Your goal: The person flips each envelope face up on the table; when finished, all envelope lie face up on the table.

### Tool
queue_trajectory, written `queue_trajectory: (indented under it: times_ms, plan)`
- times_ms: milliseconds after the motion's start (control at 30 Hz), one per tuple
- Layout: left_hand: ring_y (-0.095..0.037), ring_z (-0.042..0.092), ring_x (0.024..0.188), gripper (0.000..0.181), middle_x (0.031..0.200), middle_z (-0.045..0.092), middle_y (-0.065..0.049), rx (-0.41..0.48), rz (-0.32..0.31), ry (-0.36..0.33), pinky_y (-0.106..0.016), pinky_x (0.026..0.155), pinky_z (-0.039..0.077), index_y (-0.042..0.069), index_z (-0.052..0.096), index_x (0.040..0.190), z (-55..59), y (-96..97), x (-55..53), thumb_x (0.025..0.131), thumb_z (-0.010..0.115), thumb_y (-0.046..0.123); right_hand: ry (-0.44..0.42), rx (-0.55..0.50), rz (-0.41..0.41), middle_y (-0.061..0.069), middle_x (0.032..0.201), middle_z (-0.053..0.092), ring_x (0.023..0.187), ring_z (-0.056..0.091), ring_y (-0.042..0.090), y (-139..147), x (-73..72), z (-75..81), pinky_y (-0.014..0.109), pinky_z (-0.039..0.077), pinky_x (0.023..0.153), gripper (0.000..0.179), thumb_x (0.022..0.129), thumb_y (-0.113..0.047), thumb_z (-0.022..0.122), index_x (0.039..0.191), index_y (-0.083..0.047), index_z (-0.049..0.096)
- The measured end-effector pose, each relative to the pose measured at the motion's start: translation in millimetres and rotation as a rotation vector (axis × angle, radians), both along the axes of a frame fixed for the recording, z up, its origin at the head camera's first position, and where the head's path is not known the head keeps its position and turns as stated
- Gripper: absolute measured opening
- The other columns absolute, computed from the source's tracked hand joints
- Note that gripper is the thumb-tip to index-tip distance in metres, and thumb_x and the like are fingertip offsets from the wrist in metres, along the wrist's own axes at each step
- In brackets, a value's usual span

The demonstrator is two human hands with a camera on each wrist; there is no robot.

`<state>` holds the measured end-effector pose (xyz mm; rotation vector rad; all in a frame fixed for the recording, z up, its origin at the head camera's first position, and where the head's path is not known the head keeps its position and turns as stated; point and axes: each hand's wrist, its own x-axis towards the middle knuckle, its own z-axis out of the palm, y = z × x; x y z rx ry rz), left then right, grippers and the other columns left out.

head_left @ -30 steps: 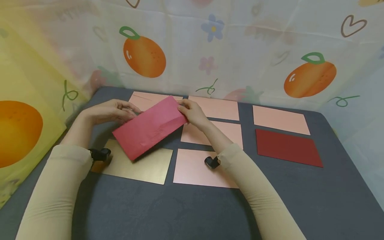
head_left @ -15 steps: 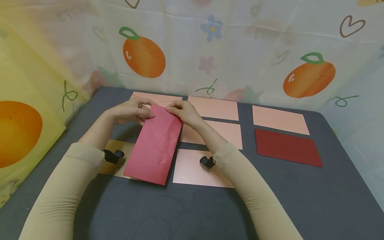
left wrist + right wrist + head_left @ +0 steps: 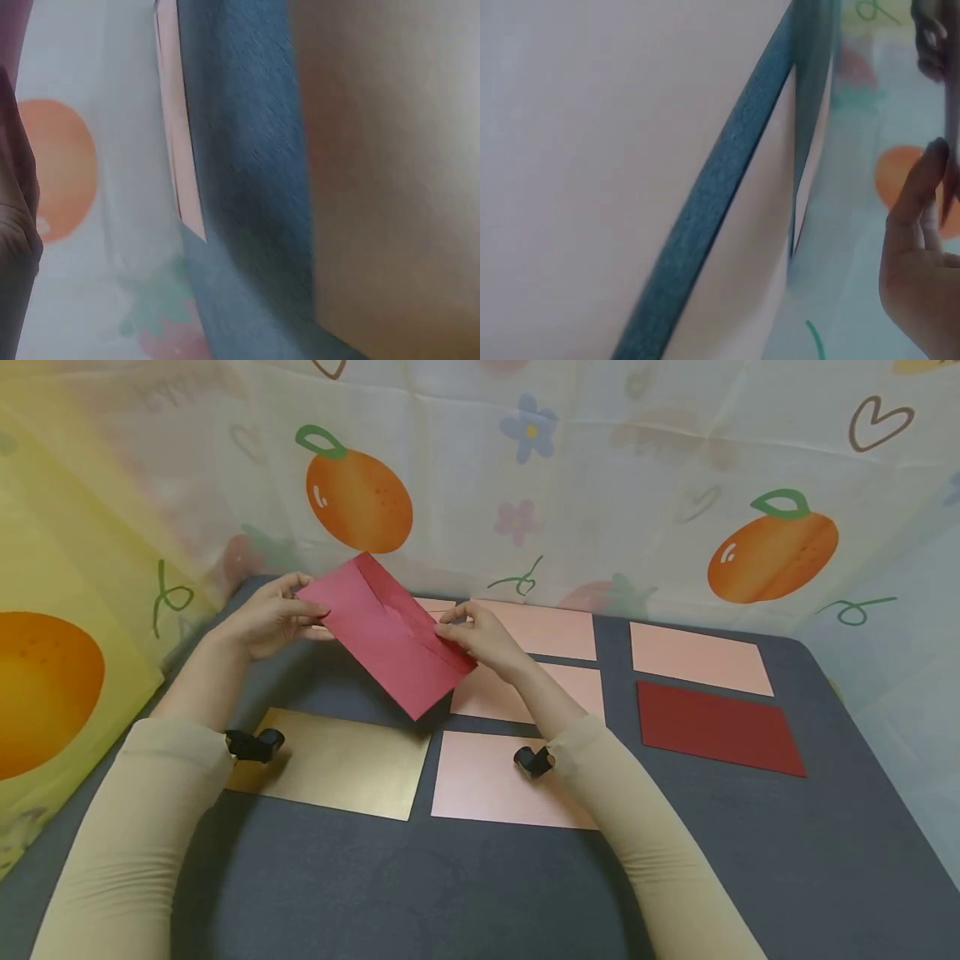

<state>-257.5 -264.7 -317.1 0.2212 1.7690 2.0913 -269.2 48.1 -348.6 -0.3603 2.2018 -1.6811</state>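
Note:
A red-pink paper envelope [image 3: 390, 631] is held up in the air over the far left part of the table, tilted, with creases along one long side. My left hand [image 3: 270, 614] pinches it at its left end, thumb on the near face. At the opposite side, the fingers of my right hand [image 3: 483, 639] grip its right edge. In the right wrist view, my right hand [image 3: 915, 247] shows at the edge of the envelope, seen nearly edge-on. The left wrist view catches only part of my left hand [image 3: 15, 195].
Below the envelope lies a gold card [image 3: 337, 768]. Pale pink cards lie beside and behind it, among them a near one [image 3: 480, 777] and a far right one [image 3: 701, 658]. A dark red card [image 3: 720, 728] is at the right. A printed curtain [image 3: 600, 468] hangs behind the table.
The envelope first swung to stand lengthwise toward me with both hands at its top, then was lifted and turned. My left hand moved back left, and the gold card is uncovered.

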Motion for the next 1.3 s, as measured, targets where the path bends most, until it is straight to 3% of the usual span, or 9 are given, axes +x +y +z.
queue_trajectory:
  times_ms: [100,167,333,433,500,700,933,1167,1300]
  plan:
    - [-0.015,0.072,0.081,0.022,0.093,0.064,-0.004,-0.027,0.059,-0.021,-0.034,0.076,0.063,0.003,0.036,0.112,-4.1,-12.3,1.7,0.097,0.050,-0.006,-0.063,-0.040,0.032,0.007,0.086,0.063,0.068,0.060,0.014,5,-2.4,-1.8,0.021,0.056,0.059,0.028,0.094,-0.010,0.062,0.119,-0.001,0.052]
    - [-0.013,0.071,0.081,0.023,0.092,0.064,-0.003,-0.126,0.054,-0.037,-0.034,0.080,0.062,0.003,0.036,0.114,-7.5,-21.2,2.1,0.098,0.050,-0.004,-0.096,-0.060,0.064,0.007,0.087,0.062,0.066,0.060,0.015,7,-3.3,-2.8,0.022,0.058,0.059,0.030,0.093,-0.005,0.060,0.121,0.000,0.052]
    - [-0.013,0.071,0.087,0.053,0.100,0.065,0.000,-0.482,-0.096,-0.083,-0.040,0.089,0.060,0.005,0.022,0.139,-14.3,-41.1,2.7,0.098,0.056,0.004,-0.100,-0.042,0.074,0.005,0.083,0.062,0.065,0.060,0.013,6,-3.5,-5.3,0.022,0.058,0.062,0.033,0.092,-0.002,0.062,0.124,0.002,0.059]
    - [-0.018,0.071,0.091,0.063,0.108,0.063,-0.003,-0.600,-0.175,-0.126,-0.044,0.090,0.060,0.006,0.014,0.145,-16.0,-48.4,4.8,0.099,0.057,0.012,-0.088,0.000,0.047,0.004,0.081,0.060,0.063,0.060,0.012,2,-2.8,-7.8,0.021,0.058,0.062,0.031,0.091,-0.002,0.066,0.121,0.000,0.065]
    - [-0.018,0.070,0.091,0.054,0.107,0.059,-0.004,-0.653,-0.195,-0.139,-0.042,0.089,0.060,0.005,0.021,0.140,-17.4,-51.1,6.5,0.101,0.056,0.016,-0.077,0.038,0.035,0.004,0.080,0.058,0.061,0.059,0.012,-1,-1.8,-8.9,0.020,0.057,0.061,0.029,0.089,-0.002,0.068,0.119,-0.001,0.068]
    - [-0.009,0.061,0.082,0.017,0.089,0.057,0.003,-0.849,-0.224,-0.124,-0.027,0.078,0.057,0.006,0.046,0.105,-27.2,-58.0,5.5,0.101,0.054,0.021,-0.052,0.154,0.025,0.005,0.083,0.057,0.060,0.062,0.010,-16,-0.4,-10.0,0.023,0.060,0.065,0.030,0.085,0.003,0.068,0.115,-0.002,0.070]
    - [-0.004,0.051,0.064,0.014,0.071,0.053,0.007,-0.909,-0.195,-0.103,-0.020,0.064,0.052,0.006,0.052,0.093,-33.7,-57.6,6.1,0.099,0.059,0.017,-0.030,0.250,0.033,0.011,0.101,0.060,0.071,0.068,0.013,-24,-2.5,-17.3,0.025,0.062,0.071,0.031,0.083,0.008,0.069,0.114,0.002,0.066]
    - [-0.004,0.051,0.063,0.013,0.070,0.051,0.007,-0.955,-0.179,-0.077,-0.019,0.062,0.052,0.005,0.058,0.086,-34.0,-54.5,5.2,0.095,0.063,0.013,0.158,0.462,0.094,0.008,0.102,0.065,0.088,0.055,0.015,-21,-1.9,-21.6,0.019,0.049,0.068,0.032,0.081,0.000,0.071,0.113,-0.006,0.068]
    - [-0.006,0.052,0.067,0.013,0.073,0.052,0.006,-0.991,-0.197,-0.066,-0.020,0.064,0.053,0.003,0.059,0.087,-32.3,-53.3,5.8,0.093,0.066,0.012,0.224,0.519,0.137,0.010,0.105,0.070,0.095,0.059,0.018,-22,-1.2,-23.2,0.021,0.049,0.072,0.029,0.081,0.000,0.073,0.110,-0.005,0.070]
